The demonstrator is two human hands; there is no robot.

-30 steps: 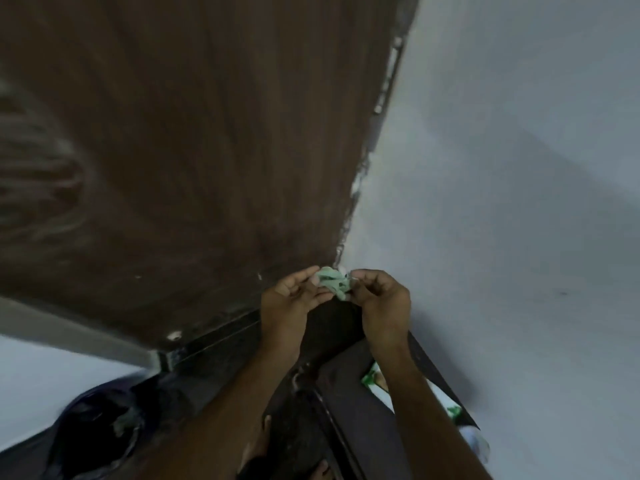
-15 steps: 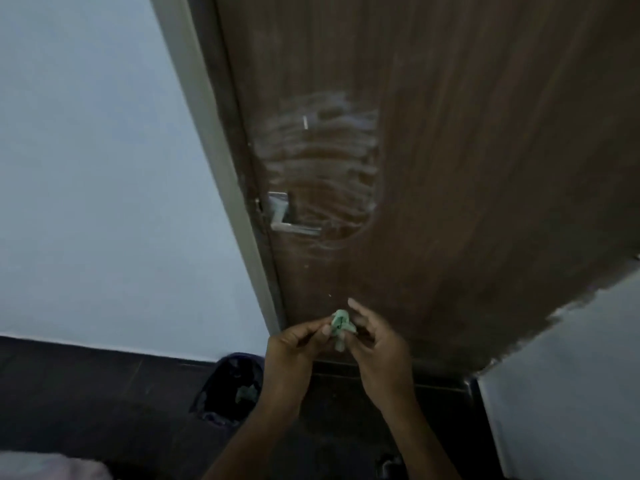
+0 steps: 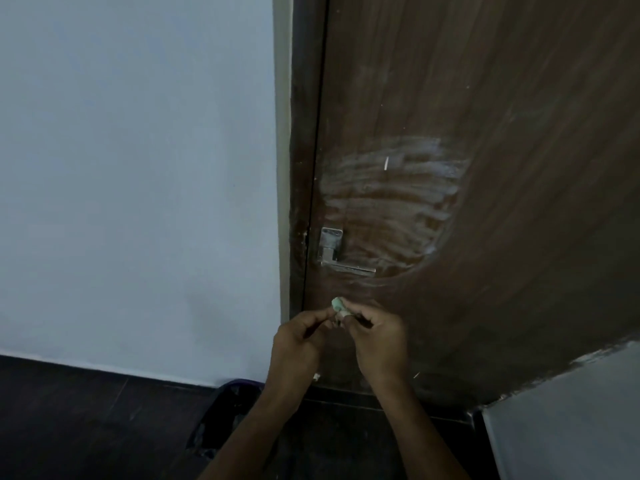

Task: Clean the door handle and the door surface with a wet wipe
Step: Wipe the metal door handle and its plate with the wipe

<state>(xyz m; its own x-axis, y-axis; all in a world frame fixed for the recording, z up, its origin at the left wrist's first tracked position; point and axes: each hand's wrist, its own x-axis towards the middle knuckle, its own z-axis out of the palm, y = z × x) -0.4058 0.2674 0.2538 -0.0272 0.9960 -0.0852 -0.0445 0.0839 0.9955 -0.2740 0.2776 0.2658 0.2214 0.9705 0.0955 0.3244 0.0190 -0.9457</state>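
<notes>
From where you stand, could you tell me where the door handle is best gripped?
Grip the handle on its flat lever bar, near the free end at the right, coming from below, where both hands pinch the wipe. The bar juts sideways from its plate beside the door edge, so fingers can likely wrap it.

I see the door (image 3: 485,98) ahead, with the wall (image 3: 138,168) to its left. The handle (image 3: 337,256) sits on the door near its left edge; the smear (image 3: 391,199) lies above and right of it. Below the handle, my left hand (image 3: 298,344) and right hand (image 3: 379,341) meet, with the wipe (image 3: 338,305) between their fingertips. The bag (image 3: 225,417) lies on the floor (image 3: 86,427), left of my left forearm.
</notes>
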